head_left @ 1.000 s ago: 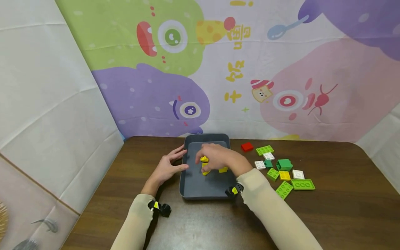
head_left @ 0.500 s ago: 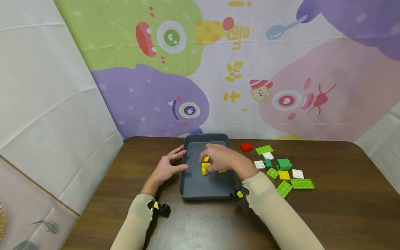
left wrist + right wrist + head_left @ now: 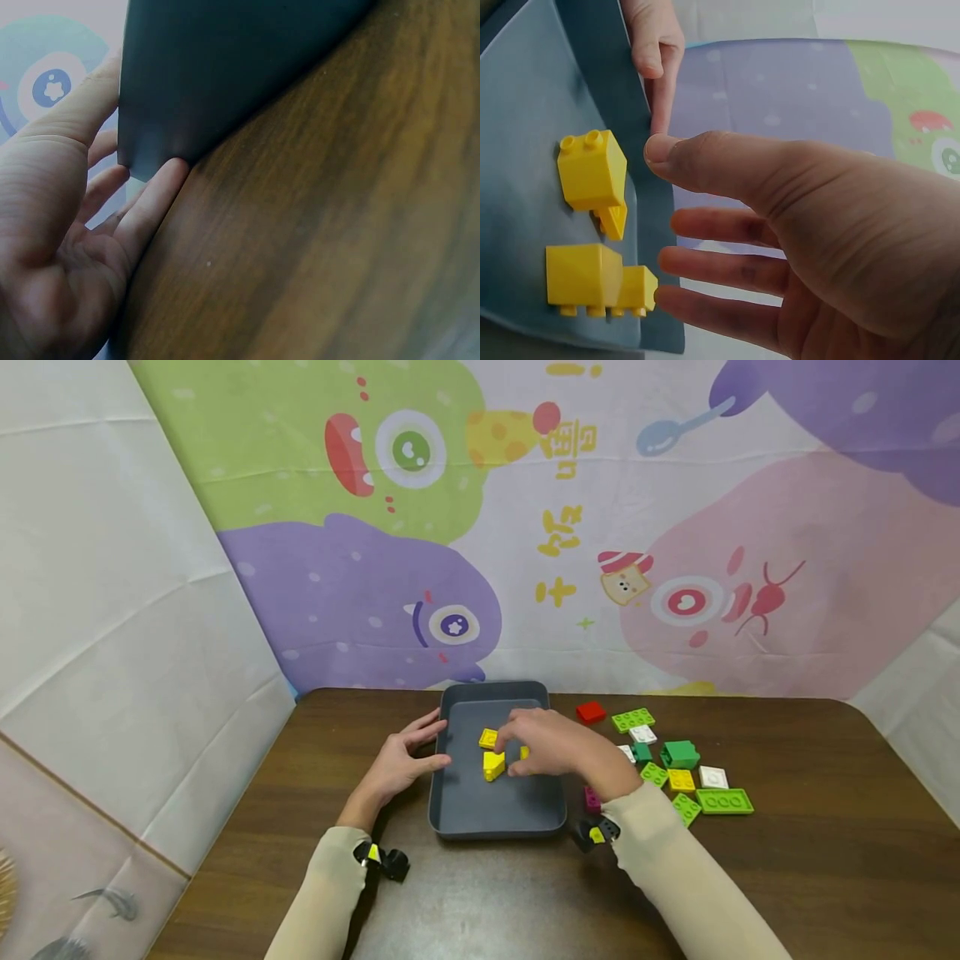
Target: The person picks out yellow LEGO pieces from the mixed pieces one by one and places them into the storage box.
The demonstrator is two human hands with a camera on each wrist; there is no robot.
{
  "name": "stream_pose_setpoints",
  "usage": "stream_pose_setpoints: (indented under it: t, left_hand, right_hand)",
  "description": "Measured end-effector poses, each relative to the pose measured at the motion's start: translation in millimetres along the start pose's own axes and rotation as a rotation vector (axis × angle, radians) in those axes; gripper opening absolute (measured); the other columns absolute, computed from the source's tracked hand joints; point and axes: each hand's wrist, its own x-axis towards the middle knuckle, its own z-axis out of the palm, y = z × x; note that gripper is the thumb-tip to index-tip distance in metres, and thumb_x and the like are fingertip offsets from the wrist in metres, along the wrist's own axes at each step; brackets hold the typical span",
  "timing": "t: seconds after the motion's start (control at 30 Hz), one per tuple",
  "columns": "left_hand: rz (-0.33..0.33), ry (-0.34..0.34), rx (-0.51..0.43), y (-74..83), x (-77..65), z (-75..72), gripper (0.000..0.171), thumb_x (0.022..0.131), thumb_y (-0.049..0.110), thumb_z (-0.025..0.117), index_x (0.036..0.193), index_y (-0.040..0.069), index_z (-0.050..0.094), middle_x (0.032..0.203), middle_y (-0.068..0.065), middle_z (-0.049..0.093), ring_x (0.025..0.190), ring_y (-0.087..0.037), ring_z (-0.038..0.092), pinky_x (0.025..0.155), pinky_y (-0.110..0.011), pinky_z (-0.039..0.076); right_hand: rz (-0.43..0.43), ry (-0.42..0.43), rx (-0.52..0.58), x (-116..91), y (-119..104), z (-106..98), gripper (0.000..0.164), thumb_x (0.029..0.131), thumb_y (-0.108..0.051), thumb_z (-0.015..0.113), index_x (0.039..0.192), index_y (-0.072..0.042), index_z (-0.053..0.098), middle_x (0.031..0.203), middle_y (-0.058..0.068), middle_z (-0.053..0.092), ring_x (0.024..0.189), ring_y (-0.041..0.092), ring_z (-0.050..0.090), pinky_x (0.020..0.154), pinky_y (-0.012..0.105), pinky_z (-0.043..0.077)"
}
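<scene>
My left hand (image 3: 397, 768) rests against the left wall of a dark grey tray (image 3: 457, 814), fingers spread and thumb near the rim. The left wrist view shows its fingertips touching the tray's outer side (image 3: 225, 67). Over the tray, my right hand (image 3: 551, 745) hovers with fingers loosely bent and nothing between them. Just left of its fingertips lie a sloped yellow brick (image 3: 492, 766) and a flatter yellow brick (image 3: 488, 738). Another yellow brick (image 3: 524, 752) is partly hidden by the hand. From the right wrist, several yellow bricks (image 3: 585, 277) show on the tray floor.
Right of the tray, loose bricks lie on the wooden table (image 3: 465, 902): red (image 3: 591, 712), lime green (image 3: 725, 802), dark green (image 3: 680, 754), white (image 3: 713, 777) and yellow (image 3: 681, 781). A magenta brick (image 3: 592, 799) peeks out beside my right wrist. A patterned cloth (image 3: 375, 610) hangs behind.
My right hand has drawn to the right, off the yellow bricks in the tray, which now show more fully. The magenta brick has come into view. My left hand has stayed put.
</scene>
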Motion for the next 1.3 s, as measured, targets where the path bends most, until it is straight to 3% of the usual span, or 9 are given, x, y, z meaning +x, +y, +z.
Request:
stream_pose_setpoints:
  t: [0.17,0.27,0.57,0.97,1.3]
  left_hand:
    - [-0.015,0.0,-0.004,-2.4,0.4,-0.2,0.069,0.086,0.018,0.079,0.145,0.0,0.05,0.164,-0.016,0.032,0.139,-0.042,0.045,0.114,-0.059,0.037]
    - [-0.019,-0.001,-0.01,-4.5,1.1,-0.3,0.068,0.086,0.017,0.079,0.145,-0.001,0.05,0.164,-0.016,0.031,0.139,-0.042,0.044,0.114,-0.06,0.036]
    - [-0.02,0.001,-0.003,-8.1,2.2,-0.5,0.067,0.087,0.016,0.079,0.146,0.0,0.05,0.164,-0.015,0.031,0.139,-0.041,0.044,0.113,-0.06,0.038]
    - [-0.011,0.0,0.002,-6.1,1.8,-0.6,0.069,0.086,0.019,0.08,0.145,0.0,0.05,0.164,-0.015,0.032,0.139,-0.042,0.044,0.113,-0.06,0.038]
    - [-0.019,-0.002,-0.002,-6.5,1.7,-0.6,0.068,0.086,0.019,0.079,0.146,0.001,0.05,0.164,-0.014,0.031,0.14,-0.041,0.044,0.114,-0.062,0.036]
  right_hand:
    - [0.027,0.018,0.014,-8,5,1,0.033,0.085,-0.027,0.08,0.117,-0.019,0.076,0.132,0.005,0.066,0.123,0.027,0.057,0.104,0.049,0.052]
    - [0.036,0.026,0.012,-13,8,2,0.032,0.085,-0.028,0.08,0.116,-0.02,0.076,0.129,0.005,0.066,0.113,0.023,0.061,0.1,0.045,0.054]
    - [0.056,0.086,-0.002,-28,15,4,0.027,0.084,-0.027,0.081,0.11,-0.022,0.077,0.12,0.003,0.068,0.105,0.022,0.063,0.094,0.042,0.056]
    - [0.104,0.106,0.01,-40,25,3,0.034,0.082,-0.027,0.083,0.114,-0.019,0.077,0.125,0.003,0.068,0.114,0.023,0.063,0.097,0.045,0.056]
    - [0.067,0.133,0.024,-50,35,2,0.031,0.082,-0.023,0.082,0.112,-0.015,0.077,0.116,0.006,0.069,0.106,0.027,0.064,0.093,0.046,0.057]
